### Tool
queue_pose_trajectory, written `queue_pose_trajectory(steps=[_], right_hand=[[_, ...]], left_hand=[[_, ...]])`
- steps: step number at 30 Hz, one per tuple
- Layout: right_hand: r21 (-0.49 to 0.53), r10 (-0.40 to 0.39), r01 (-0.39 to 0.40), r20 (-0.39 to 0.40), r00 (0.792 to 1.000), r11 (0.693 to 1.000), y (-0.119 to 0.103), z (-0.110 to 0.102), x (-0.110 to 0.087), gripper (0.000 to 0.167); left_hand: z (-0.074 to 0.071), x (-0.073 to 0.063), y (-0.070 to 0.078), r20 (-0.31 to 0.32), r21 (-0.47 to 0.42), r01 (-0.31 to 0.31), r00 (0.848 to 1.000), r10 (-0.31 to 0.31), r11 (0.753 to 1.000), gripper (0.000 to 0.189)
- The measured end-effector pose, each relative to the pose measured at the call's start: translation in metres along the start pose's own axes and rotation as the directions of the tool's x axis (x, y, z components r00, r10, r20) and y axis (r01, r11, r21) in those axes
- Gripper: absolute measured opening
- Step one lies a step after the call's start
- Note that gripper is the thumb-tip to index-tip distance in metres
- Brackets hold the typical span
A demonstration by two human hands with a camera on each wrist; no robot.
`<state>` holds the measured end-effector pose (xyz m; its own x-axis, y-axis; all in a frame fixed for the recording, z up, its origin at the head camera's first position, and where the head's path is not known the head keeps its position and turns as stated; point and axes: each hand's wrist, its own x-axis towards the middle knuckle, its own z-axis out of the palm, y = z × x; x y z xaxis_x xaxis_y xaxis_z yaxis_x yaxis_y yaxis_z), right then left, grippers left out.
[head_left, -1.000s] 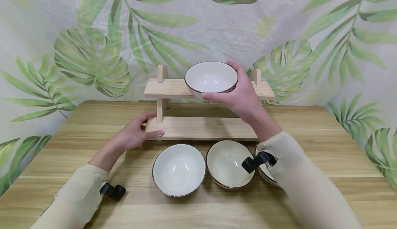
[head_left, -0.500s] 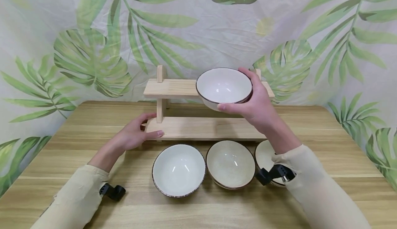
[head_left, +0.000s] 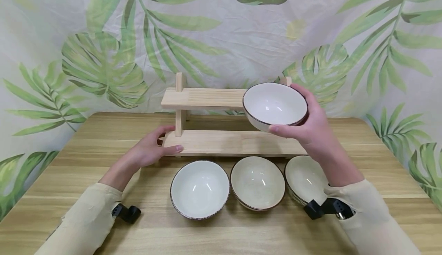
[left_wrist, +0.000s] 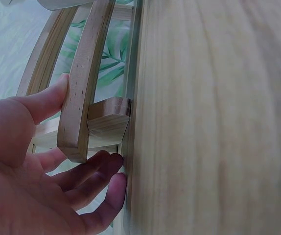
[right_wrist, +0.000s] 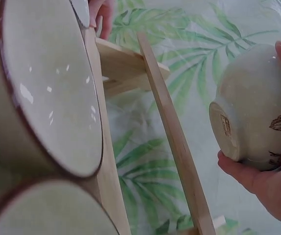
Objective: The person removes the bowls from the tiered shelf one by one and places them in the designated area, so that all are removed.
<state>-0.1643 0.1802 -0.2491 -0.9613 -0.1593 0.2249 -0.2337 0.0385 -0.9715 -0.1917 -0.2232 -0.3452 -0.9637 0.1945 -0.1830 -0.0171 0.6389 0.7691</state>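
A white bowl with a dark rim (head_left: 275, 103) is held in the air by my right hand (head_left: 319, 132), thumb at its near side and fingers round its right side. It overlaps the right part of the two-tier wooden rack (head_left: 207, 98) in the head view. Seen from the right wrist, the same bowl (right_wrist: 255, 107) shows its foot and a painted red flower pattern. My left hand (head_left: 152, 146) grips the left end of the lower shelf (head_left: 221, 142). The left wrist view has the thumb (left_wrist: 50, 102) against the board and the fingers curled under its end.
Three bowls stand in a row before the rack: a white one (head_left: 200, 190) at left, a cream one (head_left: 257, 183) in the middle, another cream one (head_left: 305, 178) at right, partly behind the right wrist. All rest on the wooden table (head_left: 165, 234). A leaf-printed cloth (head_left: 255, 36) hangs behind.
My right hand has carried the bowl rightward, down and nearer, from over the upper shelf's middle to its right end. The left hand and rack have stayed still.
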Motion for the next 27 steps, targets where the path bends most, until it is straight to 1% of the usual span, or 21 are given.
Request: queue_pose_trajectory(steps=[5,7,12,17,23,27], right_hand=[[0.000,-0.009,0.009,-0.021,1.000,1.000,0.003,-0.019,-0.007,0.103],[-0.019,-0.014,0.014,-0.031,0.999,1.000,0.004,-0.026,-0.009,0.102],[-0.036,-0.056,0.054,-0.045,0.997,0.998,0.013,-0.046,-0.018,0.100],[-0.018,-0.072,0.071,-0.050,0.996,0.997,0.025,-0.066,-0.027,0.099],[0.019,-0.089,0.090,-0.052,0.995,0.996,0.037,-0.085,-0.036,0.096],[0.032,-0.085,0.087,-0.057,0.995,0.996,0.045,-0.097,-0.043,0.096]], left_hand=[[0.000,0.000,0.001,0.003,0.000,0.001,1.000,-0.001,1.000,0.096],[0.000,0.000,0.001,0.004,-0.003,0.003,1.000,-0.003,1.000,0.095],[0.001,0.001,0.000,0.005,-0.003,0.000,1.000,0.000,1.000,0.095],[0.002,0.002,0.001,0.004,-0.002,-0.001,1.000,0.001,1.000,0.095],[0.000,-0.001,0.002,0.007,-0.007,0.004,1.000,-0.004,1.000,0.096],[0.000,-0.002,0.003,0.006,-0.006,0.005,1.000,-0.005,1.000,0.096]])
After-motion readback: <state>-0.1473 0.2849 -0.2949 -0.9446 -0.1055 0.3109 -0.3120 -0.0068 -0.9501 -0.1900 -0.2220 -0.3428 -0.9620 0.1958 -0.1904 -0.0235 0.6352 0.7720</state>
